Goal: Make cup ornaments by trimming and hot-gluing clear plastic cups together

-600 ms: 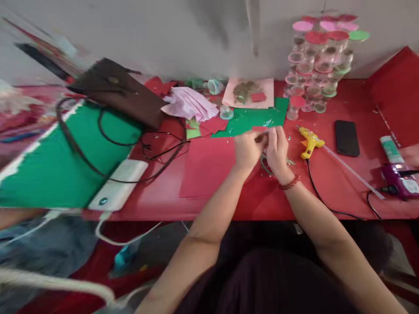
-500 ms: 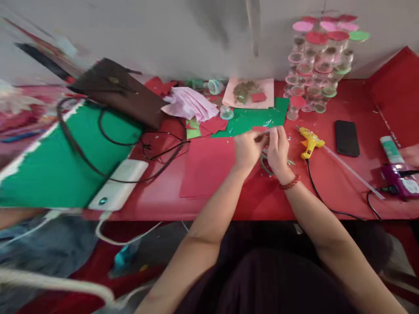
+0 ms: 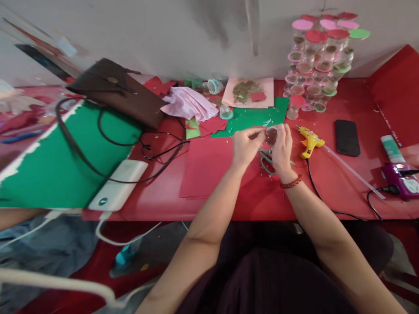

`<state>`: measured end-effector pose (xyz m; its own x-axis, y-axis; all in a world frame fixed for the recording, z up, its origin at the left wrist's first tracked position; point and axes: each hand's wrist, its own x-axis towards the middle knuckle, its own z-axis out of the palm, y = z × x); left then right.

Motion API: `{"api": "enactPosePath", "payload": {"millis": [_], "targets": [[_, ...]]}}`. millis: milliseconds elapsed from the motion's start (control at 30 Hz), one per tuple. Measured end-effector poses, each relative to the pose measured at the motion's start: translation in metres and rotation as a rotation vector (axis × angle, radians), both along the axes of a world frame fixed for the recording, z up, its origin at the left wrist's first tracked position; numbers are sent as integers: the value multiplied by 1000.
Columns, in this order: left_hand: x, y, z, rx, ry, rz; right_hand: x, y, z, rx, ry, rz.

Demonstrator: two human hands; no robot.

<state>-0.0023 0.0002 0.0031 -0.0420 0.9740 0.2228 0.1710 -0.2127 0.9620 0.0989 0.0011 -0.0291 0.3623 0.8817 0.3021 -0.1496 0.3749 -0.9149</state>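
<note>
Between my two hands is a small clear plastic cup (image 3: 271,135), its round rim facing me and its inside looking dark. My left hand (image 3: 246,145) pinches the cup's left edge with thumb and fingers. On the other side my right hand (image 3: 282,146), above a red bead bracelet (image 3: 291,182), has its fingers curled round the cup. Scissors (image 3: 267,165) with grey-green handles lie under my hands, partly hidden by the right one. Beside them are red paper sheets (image 3: 206,170) and a green sheet (image 3: 258,117) strewn with scraps.
A yellow glue gun (image 3: 310,143) with its cord and a black phone (image 3: 347,138) lie to the right. Behind them rises a tower of joined plastic cups (image 3: 314,69). A brown bag (image 3: 114,93), pink cloth (image 3: 193,104) and white power bank (image 3: 119,185) are leftward.
My hands have moved slightly apart and turned, so the cup's round opening now shows between them. More of the scissors is visible. Things on the table have stayed put.
</note>
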Motion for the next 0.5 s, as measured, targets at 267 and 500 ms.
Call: {"api": "enactPosePath", "payload": {"millis": [267,500], "targets": [[-1,-2,4,19,85,52,-2,-6,2,-7,-26,13],[-2,2,1,16,47,98,2,-2,2,-41,-33,15]]}}
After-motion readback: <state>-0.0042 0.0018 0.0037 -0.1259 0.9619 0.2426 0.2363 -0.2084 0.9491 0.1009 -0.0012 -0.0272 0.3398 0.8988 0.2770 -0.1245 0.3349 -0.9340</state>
